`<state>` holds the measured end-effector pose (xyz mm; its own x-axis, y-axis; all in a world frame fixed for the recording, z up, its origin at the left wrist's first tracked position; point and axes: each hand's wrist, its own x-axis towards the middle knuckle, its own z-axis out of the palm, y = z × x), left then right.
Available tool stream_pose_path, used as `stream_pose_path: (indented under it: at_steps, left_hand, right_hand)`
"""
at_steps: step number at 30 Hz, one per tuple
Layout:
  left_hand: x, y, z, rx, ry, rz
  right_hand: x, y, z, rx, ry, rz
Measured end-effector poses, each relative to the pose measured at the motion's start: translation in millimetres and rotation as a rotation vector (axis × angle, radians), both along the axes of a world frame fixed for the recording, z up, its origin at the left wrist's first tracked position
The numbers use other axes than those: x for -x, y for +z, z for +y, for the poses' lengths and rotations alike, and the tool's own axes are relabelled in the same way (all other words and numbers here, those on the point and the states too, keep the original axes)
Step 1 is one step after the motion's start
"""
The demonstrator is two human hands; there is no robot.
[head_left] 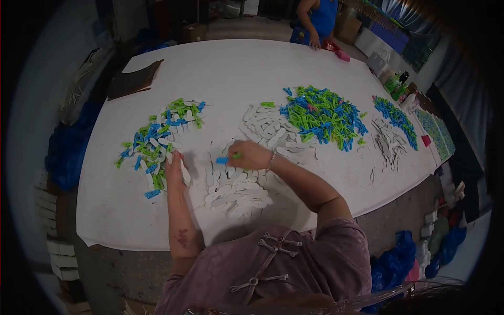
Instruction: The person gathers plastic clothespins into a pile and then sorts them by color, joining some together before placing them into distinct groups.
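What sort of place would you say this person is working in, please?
Probably a small workshop for sorting or assembling by hand. A big white table carries heaps of blue and green plastic pieces and flat white pieces, and another person works at its far end.

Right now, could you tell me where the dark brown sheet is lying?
In the head view, the dark brown sheet lies at the table's far left corner, beyond the left pile of green and blue clips.
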<state>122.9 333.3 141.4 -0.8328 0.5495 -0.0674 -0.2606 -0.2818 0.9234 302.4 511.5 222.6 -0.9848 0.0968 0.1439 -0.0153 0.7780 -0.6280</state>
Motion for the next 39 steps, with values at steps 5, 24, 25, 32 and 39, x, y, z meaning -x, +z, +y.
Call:
stream_pose_path:
  at_steps: [5, 24, 25, 32, 39]
  left_hand:
    - [-3.5, -18.6, 14.3, 0.167, -0.127, 0.175]
    - [-12.8, -33.7, 20.2, 0.195, 0.045, 0.35]
    - [-14.1, -31.6, 20.6, 0.199, 0.053, 0.346]
    - [-17.9, -24.3, 22.0, 0.267, 0.071, 0.326]
    - [-16.9, -23.8, 21.6, 0.287, 0.062, 0.341]
  right_hand:
    - [-55.9, 22.2, 130.1, -0.359, -0.683, 0.19]
    - [-100.2, -62.9, 267.8, -0.682, -0.635, 0.066]
    - [-100.6, -60.8, 275.0, -0.697, -0.628, 0.053]
    - [-130.7, -66.9, 345.2, -0.79, -0.685, 0.03]
    - [-106.8, -58.3, 347.4, -0.874, -1.132, -0.302]
